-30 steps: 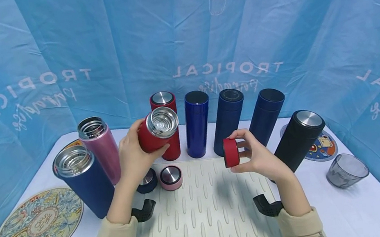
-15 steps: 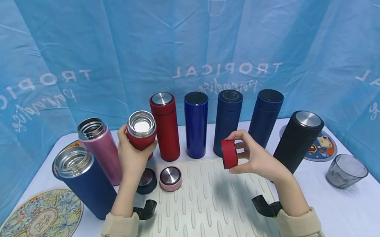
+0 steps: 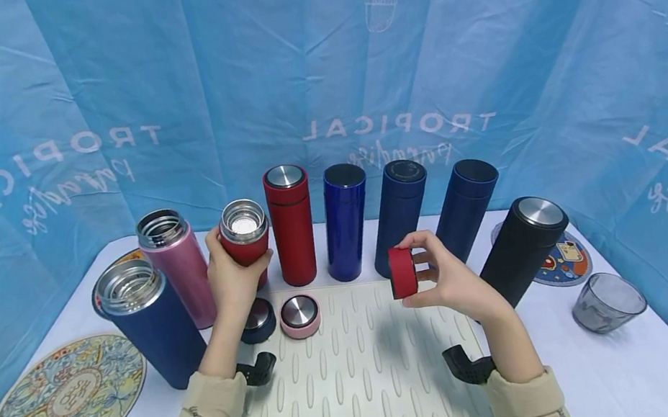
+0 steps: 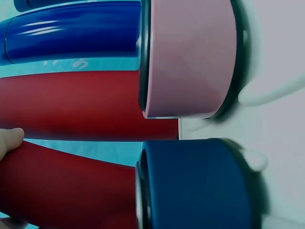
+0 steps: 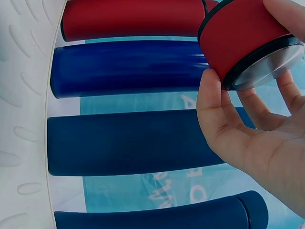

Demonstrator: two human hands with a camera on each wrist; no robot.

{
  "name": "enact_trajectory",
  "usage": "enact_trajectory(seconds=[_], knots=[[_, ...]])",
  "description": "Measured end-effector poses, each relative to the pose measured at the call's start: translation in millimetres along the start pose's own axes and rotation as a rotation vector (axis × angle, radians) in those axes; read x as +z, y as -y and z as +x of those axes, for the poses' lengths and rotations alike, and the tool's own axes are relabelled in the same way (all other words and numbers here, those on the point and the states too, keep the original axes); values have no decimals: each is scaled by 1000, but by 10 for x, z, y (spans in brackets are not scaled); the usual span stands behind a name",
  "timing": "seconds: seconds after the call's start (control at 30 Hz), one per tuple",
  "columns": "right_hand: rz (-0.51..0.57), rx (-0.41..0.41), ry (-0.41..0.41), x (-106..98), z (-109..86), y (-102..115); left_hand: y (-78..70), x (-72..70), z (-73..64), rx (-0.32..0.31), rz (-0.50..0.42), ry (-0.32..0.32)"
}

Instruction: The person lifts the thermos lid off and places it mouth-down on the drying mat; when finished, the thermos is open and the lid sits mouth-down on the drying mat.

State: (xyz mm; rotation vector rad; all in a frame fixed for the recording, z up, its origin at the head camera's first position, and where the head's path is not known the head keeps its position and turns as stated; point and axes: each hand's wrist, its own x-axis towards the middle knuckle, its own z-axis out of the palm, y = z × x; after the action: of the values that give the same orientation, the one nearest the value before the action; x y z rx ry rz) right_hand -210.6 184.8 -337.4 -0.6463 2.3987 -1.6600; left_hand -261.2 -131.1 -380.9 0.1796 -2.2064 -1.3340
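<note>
In the head view my left hand (image 3: 234, 282) grips an uncapped red thermos (image 3: 245, 241) around its upper body, its steel mouth facing up. It stands between a pink uncapped thermos (image 3: 182, 276) and a capped red thermos (image 3: 295, 236). My right hand (image 3: 446, 278) holds a red lid (image 3: 403, 272) above the cream mat, pinched between thumb and fingers; the right wrist view shows the red lid's (image 5: 248, 38) steel top turned toward the palm. On the mat near my left wrist sit a navy lid (image 3: 258, 321) and a pink lid (image 3: 300, 316).
A navy uncapped thermos (image 3: 148, 318) stands at left, beside a patterned round mat (image 3: 70, 403). Along the back are a shiny blue thermos (image 3: 347, 225), two navy ones and a black thermos (image 3: 521, 252). A grey glass (image 3: 607, 302) stands far right. The cream mat (image 3: 362, 386) lies in front.
My left hand has moved left and lowered the uncapped red thermos, turning it from tilted to nearly upright, left of the capped red one. My right hand with the lid has barely moved.
</note>
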Motion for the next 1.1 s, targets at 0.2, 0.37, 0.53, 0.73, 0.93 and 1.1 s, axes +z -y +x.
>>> enact_trajectory(seconds=[0.2, 0.37, 0.53, 0.73, 0.93, 1.1], knots=[[1, 2, 1, -5, -2, -3, -30, 34, 81, -42, 54, -14], [-3, 0, 0, -7, -7, 3, -48, 74, 157, -71, 62, -19], [-6, 0, -1, -2, -10, 18, -57, 82, 207, -112, 67, -22], [-7, 4, -1, 7, -8, 19, -22, 90, 251, -146, 74, -21], [-12, 5, 0, 12, -7, 15, -20, 103, 275, -163, 89, -29], [-20, 9, -1, 18, -4, 13, -22, 115, 273, -173, 109, -40]])
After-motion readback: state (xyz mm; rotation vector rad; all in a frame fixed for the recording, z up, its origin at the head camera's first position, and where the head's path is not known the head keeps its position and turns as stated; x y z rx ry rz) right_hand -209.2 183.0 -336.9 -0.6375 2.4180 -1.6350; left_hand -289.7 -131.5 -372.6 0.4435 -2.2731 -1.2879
